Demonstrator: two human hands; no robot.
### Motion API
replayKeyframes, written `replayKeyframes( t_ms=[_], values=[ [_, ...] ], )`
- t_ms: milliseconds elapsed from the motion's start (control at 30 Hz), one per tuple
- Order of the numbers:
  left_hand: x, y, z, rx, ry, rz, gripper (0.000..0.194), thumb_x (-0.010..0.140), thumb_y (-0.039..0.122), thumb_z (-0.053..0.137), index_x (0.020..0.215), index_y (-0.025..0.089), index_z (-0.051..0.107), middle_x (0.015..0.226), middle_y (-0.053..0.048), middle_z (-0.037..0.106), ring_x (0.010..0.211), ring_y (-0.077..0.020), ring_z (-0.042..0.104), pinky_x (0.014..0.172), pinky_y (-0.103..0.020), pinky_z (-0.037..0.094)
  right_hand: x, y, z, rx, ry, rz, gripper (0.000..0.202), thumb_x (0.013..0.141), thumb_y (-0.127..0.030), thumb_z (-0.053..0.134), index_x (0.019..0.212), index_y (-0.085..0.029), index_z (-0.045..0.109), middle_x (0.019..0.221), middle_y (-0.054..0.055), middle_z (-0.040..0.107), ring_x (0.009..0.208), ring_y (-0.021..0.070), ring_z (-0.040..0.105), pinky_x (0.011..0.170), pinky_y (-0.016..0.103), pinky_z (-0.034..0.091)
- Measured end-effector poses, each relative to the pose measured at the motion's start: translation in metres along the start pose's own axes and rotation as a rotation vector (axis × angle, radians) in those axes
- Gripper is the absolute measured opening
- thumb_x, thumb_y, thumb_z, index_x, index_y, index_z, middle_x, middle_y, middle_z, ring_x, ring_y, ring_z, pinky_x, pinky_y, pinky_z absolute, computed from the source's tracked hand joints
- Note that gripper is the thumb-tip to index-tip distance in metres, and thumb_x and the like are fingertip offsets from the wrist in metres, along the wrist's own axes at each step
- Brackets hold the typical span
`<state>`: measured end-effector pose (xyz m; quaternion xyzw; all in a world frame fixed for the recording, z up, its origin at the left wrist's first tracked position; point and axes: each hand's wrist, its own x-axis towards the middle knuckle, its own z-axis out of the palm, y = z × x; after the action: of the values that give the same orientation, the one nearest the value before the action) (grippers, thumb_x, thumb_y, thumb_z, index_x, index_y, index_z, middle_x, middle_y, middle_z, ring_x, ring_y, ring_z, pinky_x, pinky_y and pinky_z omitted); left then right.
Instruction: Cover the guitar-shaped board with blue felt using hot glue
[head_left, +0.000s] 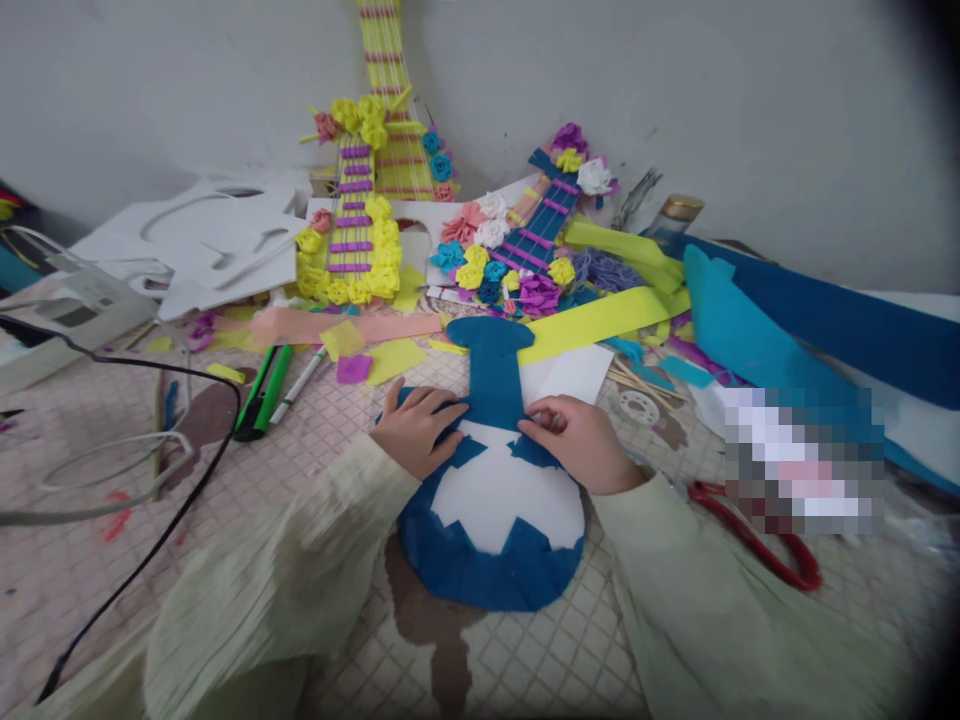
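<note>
A guitar-like cutout (pixel 495 490) lies on the patterned table, its white middle bordered by folded dark blue paper. Blue paper also covers its neck (pixel 496 370) and rounded head. My left hand (pixel 421 430) rests with fingers spread on the blue paper at the left shoulder, beside the neck's base. At the right shoulder, my right hand (pixel 581 440) has thumb and forefinger pinched on the edge of the blue paper near the neck.
Red-handled scissors (pixel 757 530) lie at the right. A green cutter (pixel 262 395) and a white pen (pixel 298 385) are left of the neck. Decorated paper instruments (pixel 352 215) stand along the wall, with yellow strips (pixel 600 322) before them. A black cable (pixel 187 510) curves across the left.
</note>
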<state>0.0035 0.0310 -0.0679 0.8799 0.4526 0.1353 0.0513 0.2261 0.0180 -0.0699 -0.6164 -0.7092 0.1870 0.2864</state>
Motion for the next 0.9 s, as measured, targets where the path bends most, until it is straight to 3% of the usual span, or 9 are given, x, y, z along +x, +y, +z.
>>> replayKeyframes(
  t_ms=[233,633,900],
  values=[
    [-0.0001,0.0026,0.0019,0.011,-0.017,-0.033,0.041,0.084,0.032,0.039,0.121,0.019,0.051,0.119,-0.009,0.055,0.111,-0.0263,0.047,0.103,-0.055,0.013,-0.0004,0.0003,0.0014,0.015,-0.006,0.006,0.017,0.071,-0.033,0.061,0.078,-0.018,0.065,0.064,0.001,0.059,0.055,0.0128,0.052,0.054,0.026,0.042],
    [0.0006,0.0009,0.0037,-0.011,-0.015,-0.043,0.037,0.082,0.031,0.041,0.114,0.024,0.057,0.119,-0.008,0.053,0.114,-0.0283,0.042,0.098,-0.058,0.018,-0.0004,-0.0001,0.001,0.013,0.0,0.009,0.016,0.071,-0.033,0.062,0.077,-0.018,0.065,0.063,0.001,0.058,0.054,0.0128,0.051,0.054,0.026,0.042],
    [0.0063,0.0007,0.0071,-0.094,0.044,-0.108,0.041,0.084,0.037,0.039,0.121,0.023,0.046,0.124,-0.006,0.052,0.118,-0.024,0.041,0.102,-0.054,0.013,-0.0003,0.0008,0.0006,-0.014,-0.009,-0.001,0.021,0.072,-0.034,0.06,0.085,-0.018,0.065,0.066,0.001,0.058,0.056,0.0134,0.052,0.056,0.027,0.043]
  ],
)
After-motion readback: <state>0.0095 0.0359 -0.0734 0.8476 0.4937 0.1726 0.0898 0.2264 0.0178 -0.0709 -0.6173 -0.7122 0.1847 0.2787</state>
